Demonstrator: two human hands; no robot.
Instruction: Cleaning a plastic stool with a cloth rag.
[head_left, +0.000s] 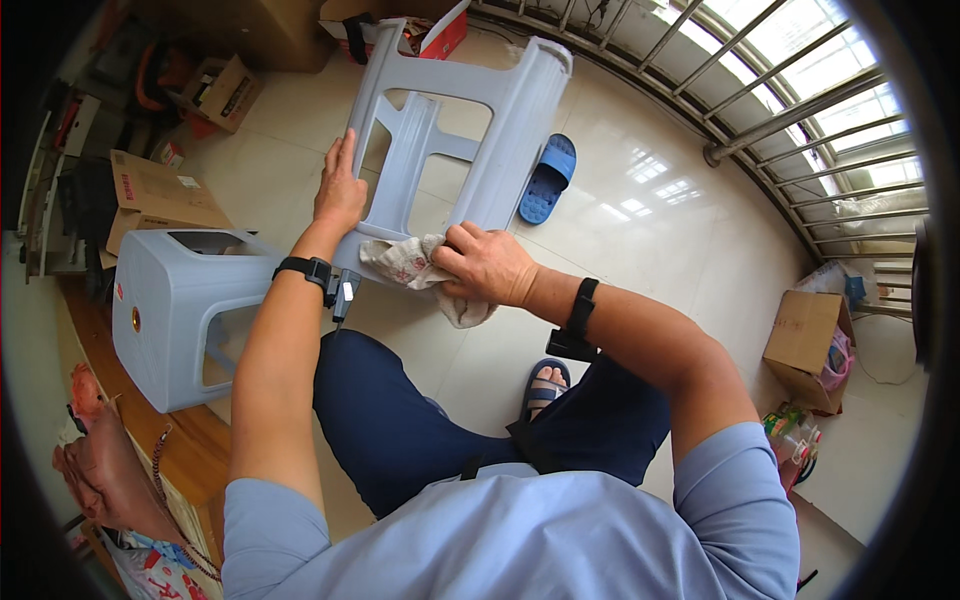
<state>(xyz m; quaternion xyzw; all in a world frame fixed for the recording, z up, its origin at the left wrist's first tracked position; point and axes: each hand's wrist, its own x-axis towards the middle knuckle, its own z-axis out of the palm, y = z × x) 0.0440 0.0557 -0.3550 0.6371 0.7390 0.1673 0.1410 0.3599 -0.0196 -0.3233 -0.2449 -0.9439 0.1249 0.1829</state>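
A light blue-grey plastic stool [503,140] is tipped in front of me, its legs pointing away. My left hand [341,188] lies against the stool's left side with its fingers stretched out along the leg. My right hand [484,263] is closed around a whitish cloth [402,262] with faint reddish marks. That cloth is bunched against the near end of the stool, and part of it hangs below my fingers. What the right fingertips touch under the cloth is hidden.
A second stool [160,320] of the same colour stands at the left beside an open cardboard box [165,195]. A blue slipper [547,180] lies on the tiled floor right of the tipped stool. Metal railings [765,150] and another cardboard box [800,340] are at the right.
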